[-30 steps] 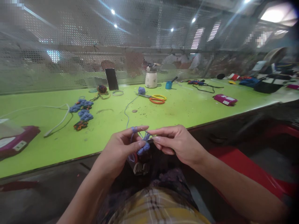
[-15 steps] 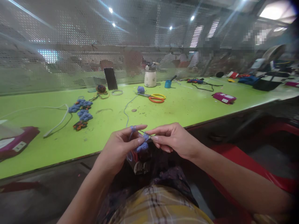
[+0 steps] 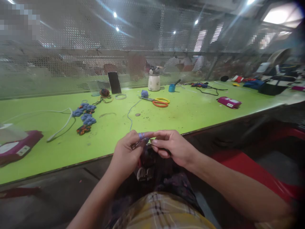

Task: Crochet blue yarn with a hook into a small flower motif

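My left hand (image 3: 126,154) is closed on a small blue-purple crochet piece (image 3: 146,140), now mostly hidden by the fingers. Blue yarn loops around its index finger, and a strand (image 3: 130,117) runs back over the table to a small yarn ball (image 3: 144,93). My right hand (image 3: 175,148) pinches a thin crochet hook (image 3: 150,142), of which only a little shows, at the edge of the piece. Both index fingertips meet just above the work. Scissors (image 3: 160,102) with orange and yellow handles lie beyond the hands.
On the green table (image 3: 114,127) lie blue and multicoloured crocheted flowers (image 3: 87,118), a dark yarn ball (image 3: 104,93), a white cable (image 3: 59,128) and purple packs (image 3: 229,102). A phone (image 3: 114,82), a white jar (image 3: 154,81) and a blue pot (image 3: 172,87) stand near the mesh partition.
My left hand has turned inward and folded over the crochet piece, which now shows less. Its yarn-wrapped index finger has come up against my right fingertips. The view has shifted slightly.
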The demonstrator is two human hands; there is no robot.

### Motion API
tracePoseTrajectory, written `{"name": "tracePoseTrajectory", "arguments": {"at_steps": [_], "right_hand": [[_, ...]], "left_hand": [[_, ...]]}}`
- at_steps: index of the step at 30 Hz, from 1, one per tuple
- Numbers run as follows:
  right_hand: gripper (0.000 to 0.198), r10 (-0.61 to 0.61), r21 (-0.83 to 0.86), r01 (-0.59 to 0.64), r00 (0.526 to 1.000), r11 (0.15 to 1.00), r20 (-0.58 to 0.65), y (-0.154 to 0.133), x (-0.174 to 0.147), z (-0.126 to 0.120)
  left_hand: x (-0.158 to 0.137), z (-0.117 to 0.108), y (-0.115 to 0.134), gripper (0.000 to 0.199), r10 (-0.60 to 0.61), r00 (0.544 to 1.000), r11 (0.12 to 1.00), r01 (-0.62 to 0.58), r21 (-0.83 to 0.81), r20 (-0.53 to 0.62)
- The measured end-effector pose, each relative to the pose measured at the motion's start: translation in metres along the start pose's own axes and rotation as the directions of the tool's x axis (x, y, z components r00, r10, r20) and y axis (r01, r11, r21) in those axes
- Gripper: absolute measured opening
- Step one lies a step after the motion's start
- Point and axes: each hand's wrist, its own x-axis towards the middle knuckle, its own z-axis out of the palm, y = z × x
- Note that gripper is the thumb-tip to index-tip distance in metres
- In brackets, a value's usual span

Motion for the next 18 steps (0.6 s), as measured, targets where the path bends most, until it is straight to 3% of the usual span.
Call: {"name": "tracePoseTrajectory", "arguments": {"at_steps": [3,6,11,18], "right_hand": [[0.027,-0.115,0.229,0.124,0.992,0.966,-0.054,0.015,-0.004,0.011],[0.023,-0.221,0.222,0.24,0.969,0.945,-0.108,0.026,-0.009,0.015],[0.028,-0.392,-0.101,0.385,0.918,0.917,-0.063,0.021,-0.016,0.004],[0.03,-0.362,-0.398,0.371,0.927,0.839,0.103,-0.008,-0.026,-0.014]], "left_hand": [[-0.004,0.005,-0.002,0.03,-0.142,0.99,0.925,0.132,-0.355,-0.003],[-0.007,0.006,0.0,0.033,-0.25,0.963,0.756,0.26,-0.6,0.103],[-0.011,0.004,0.004,0.031,-0.265,0.949,0.686,0.311,-0.657,0.173],[-0.012,0.003,0.006,0.03,-0.214,0.963,0.764,0.271,-0.585,0.166]]}}
